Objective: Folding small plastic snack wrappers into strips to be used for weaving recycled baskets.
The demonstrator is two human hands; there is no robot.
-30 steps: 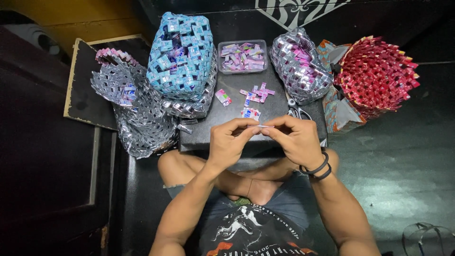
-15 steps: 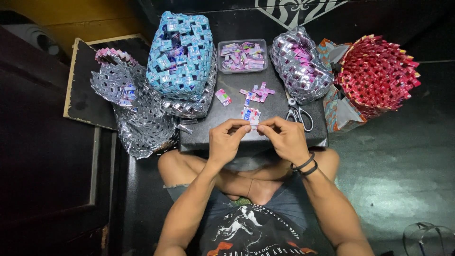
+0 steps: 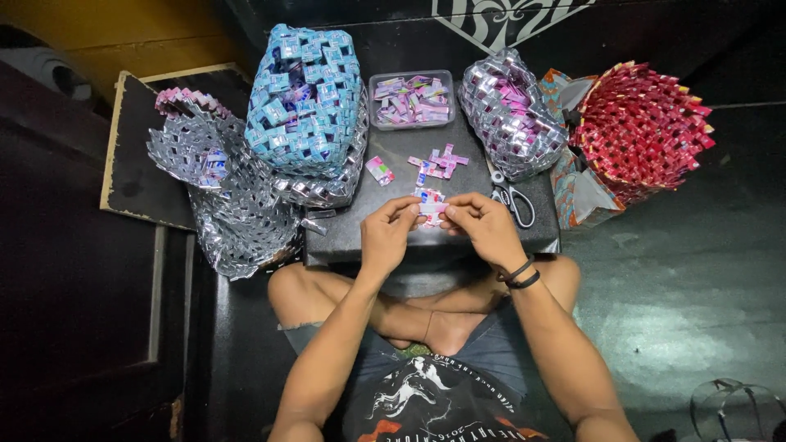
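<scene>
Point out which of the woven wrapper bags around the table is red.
The red woven wrapper bag at the far right, beyond the silver woven bag. The others differ: the blue-and-white woven bag stands at the table's back left, and a silver woven piece lies left.

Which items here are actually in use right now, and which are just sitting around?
In use:
left hand
right hand
folded wrapper strip pinched between both hands

Lying about:
scissors
clear tub of strips
loose folded pieces
blue woven bag
silver woven bag
red woven basket
</scene>
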